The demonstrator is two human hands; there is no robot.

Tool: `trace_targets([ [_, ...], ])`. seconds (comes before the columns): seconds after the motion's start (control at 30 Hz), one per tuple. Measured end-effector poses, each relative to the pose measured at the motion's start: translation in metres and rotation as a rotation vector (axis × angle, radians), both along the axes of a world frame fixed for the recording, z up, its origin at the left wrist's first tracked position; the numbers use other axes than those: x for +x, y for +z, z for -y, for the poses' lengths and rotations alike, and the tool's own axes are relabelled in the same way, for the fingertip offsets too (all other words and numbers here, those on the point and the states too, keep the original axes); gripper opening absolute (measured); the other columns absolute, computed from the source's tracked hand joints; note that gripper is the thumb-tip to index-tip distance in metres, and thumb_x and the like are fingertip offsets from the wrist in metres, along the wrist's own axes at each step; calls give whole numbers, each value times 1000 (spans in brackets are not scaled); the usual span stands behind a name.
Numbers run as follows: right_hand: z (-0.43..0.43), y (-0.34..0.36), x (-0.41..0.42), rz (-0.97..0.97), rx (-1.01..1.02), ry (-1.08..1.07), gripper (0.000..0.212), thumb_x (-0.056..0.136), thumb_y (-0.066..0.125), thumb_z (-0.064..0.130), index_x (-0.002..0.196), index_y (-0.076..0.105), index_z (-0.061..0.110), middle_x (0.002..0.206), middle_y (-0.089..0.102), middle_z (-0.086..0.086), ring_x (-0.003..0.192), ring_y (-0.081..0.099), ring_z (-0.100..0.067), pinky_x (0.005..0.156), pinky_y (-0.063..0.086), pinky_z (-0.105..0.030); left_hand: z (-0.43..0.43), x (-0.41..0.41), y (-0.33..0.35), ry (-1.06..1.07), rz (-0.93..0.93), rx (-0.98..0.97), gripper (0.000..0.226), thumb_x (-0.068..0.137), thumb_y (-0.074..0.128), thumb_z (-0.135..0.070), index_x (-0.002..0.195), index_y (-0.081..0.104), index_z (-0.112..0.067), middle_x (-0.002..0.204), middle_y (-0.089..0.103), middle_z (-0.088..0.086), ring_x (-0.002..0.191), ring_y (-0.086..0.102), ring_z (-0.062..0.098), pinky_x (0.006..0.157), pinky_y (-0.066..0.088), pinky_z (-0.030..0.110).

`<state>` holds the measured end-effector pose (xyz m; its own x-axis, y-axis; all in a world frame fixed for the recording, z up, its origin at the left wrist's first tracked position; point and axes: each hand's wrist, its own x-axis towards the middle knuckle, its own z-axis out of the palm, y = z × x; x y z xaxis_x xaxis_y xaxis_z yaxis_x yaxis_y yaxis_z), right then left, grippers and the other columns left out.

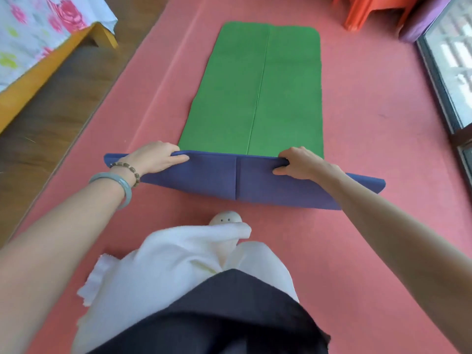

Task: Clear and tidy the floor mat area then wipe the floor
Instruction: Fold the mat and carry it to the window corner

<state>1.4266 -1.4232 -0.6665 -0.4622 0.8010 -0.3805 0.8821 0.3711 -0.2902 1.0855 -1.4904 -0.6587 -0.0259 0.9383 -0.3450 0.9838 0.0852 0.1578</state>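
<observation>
A green mat (255,93) lies flat and lengthwise in the centre of the frame, on a pink floor covering (370,123) that runs from bottom to top. A straight crease runs down the mat's middle. Its near end is turned up and back towards the camera, showing a blue underside (217,177) that spreads across mid-frame, its lower edge lifted off the pink surface.

The left hand (155,159) holds the fold line at its left part, fingers curled over the top and thumb on the blue face, so the grip is closed on the mat. The right hand (298,163) holds the same fold further right in the same way. The left wrist carries a pale bangle (115,185) and a bead bracelet (127,169).

Below the flap, at lower centre, what looks like the toe of a pale slipper (226,218) pokes out from white trousers (158,272).

A wooden floor (51,111) fills the left side, with a flower-sheeted bed (38,34) at upper left. An orange stool (367,11) and a purple cushion (421,19) sit at upper right, beside a window (454,60).
</observation>
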Motion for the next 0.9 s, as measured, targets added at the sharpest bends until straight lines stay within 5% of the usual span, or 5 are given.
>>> trace_targets([
  [0.13, -49, -2, -6, 26, 63, -97, 45, 85, 62, 38, 116, 48, 8, 107, 60, -19, 99, 58, -37, 69, 39, -34, -59, -4, 8, -40, 14, 38, 38, 91, 45, -49, 70, 44, -18, 67, 54, 7, 64, 50, 27, 53, 29, 34],
  [0.27, -107, -3, -17, 120, 131, -157, 46, 88, 57, 38, 115, 41, 4, 109, 59, -19, 100, 58, -36, 68, 39, -35, -134, -8, 3, -126, -40, 113, 34, 94, 41, -47, 82, 45, -15, 72, 52, 3, 65, 47, 24, 53, 28, 34],
  [0.4, -157, -12, -22, 213, 171, -193, 42, 91, 54, 38, 114, 42, 5, 112, 60, -18, 104, 58, -36, 68, 37, -35, -200, -2, -12, -166, -88, 238, 38, 96, 40, -44, 84, 51, -9, 77, 49, 5, 79, 42, 27, 68, 27, 34],
  [0.67, -229, -69, -28, 199, 361, -261, 48, 93, 47, 43, 129, 43, 12, 124, 51, -14, 119, 44, -33, 101, 31, -40, -311, -22, -79, -220, -98, 294, 34, 98, 35, -39, 79, 47, -14, 87, 64, 6, 87, 48, 26, 89, 30, 41],
  [0.9, -244, -148, -46, 182, 154, -206, 64, 93, 38, 51, 149, 12, 31, 155, 16, -10, 143, 15, -26, 115, 19, -44, -371, -44, -157, -187, -65, 227, 33, 98, 36, -39, 81, 51, -15, 80, 58, 1, 92, 51, 26, 88, 27, 38],
])
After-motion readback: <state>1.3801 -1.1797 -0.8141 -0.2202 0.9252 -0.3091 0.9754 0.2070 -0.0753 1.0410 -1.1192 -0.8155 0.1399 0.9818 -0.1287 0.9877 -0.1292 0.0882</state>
